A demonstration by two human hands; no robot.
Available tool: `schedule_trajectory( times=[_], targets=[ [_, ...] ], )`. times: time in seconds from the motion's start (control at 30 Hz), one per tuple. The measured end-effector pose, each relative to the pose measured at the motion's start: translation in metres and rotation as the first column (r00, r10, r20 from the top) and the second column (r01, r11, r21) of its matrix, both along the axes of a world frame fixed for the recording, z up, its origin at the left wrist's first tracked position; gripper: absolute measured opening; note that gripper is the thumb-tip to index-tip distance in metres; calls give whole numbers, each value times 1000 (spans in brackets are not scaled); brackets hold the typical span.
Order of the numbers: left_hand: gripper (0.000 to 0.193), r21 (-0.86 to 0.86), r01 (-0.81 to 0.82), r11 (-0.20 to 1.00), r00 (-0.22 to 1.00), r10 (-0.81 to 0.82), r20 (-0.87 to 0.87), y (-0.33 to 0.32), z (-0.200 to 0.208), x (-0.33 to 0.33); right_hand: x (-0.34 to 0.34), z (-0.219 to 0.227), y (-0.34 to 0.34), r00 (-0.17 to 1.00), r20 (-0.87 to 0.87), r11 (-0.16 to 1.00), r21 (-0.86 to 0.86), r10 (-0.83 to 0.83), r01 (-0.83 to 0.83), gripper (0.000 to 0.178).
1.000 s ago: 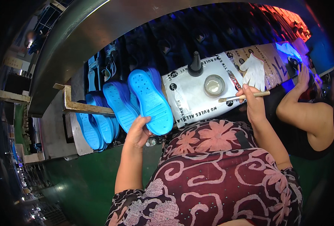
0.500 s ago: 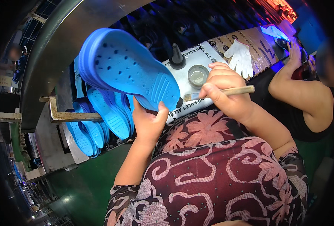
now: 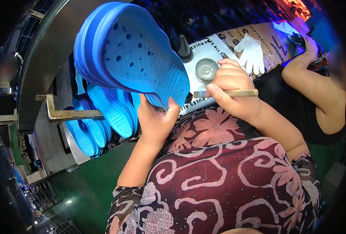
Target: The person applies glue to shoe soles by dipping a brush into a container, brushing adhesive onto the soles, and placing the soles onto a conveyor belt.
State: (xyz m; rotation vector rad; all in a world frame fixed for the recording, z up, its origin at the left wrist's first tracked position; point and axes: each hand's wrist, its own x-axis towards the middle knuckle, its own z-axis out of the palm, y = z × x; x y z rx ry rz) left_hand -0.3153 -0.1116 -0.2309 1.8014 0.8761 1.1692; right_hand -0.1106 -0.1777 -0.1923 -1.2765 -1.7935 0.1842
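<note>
Two hands busy: left hand (image 3: 155, 121) fingers clasp blue clog (image 3: 130, 54) heel; right hand (image 3: 231, 87) pinches brush (image 3: 229, 93).

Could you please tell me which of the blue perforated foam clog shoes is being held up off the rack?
The large blue foam clog lifted in the left hand, sole facing the camera; the other blue clogs stay stacked on the metal rack.

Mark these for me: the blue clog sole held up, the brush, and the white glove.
blue clog sole (image 3: 141, 58), head view, on the middle of its perforated face.
brush (image 3: 239, 93), head view, on the wooden handle right of the right hand.
white glove (image 3: 253, 50), head view, on the palm.
</note>
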Motion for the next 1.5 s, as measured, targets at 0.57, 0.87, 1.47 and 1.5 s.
schedule_trajectory(
  times=[0.57, 0.87, 1.47, 1.5],
  targets=[
    [51, 88, -27, 996, 999, 25, 20, -5, -7, 4, -6, -2, -6, 999, 8, 999, 30, 34, -34, 16],
    [45, 103, -1, 995, 1000, 4, -31, -6, -15, 0, -3, -6, -7, 999, -34, 998, 54, 13, -11, 16],
    [35, 307, 99, 946, 967, -19, -253, -6, -4, -2, -9, -12, -4, 1000, 7, 999, 44, -3, 2, 17],
    [32, 303, 74, 950, 982, -16, -190, -4, -12, -3, -9, -11, -5, 1000, 6, 999, 45, 2, -2, 17]
  ],
)
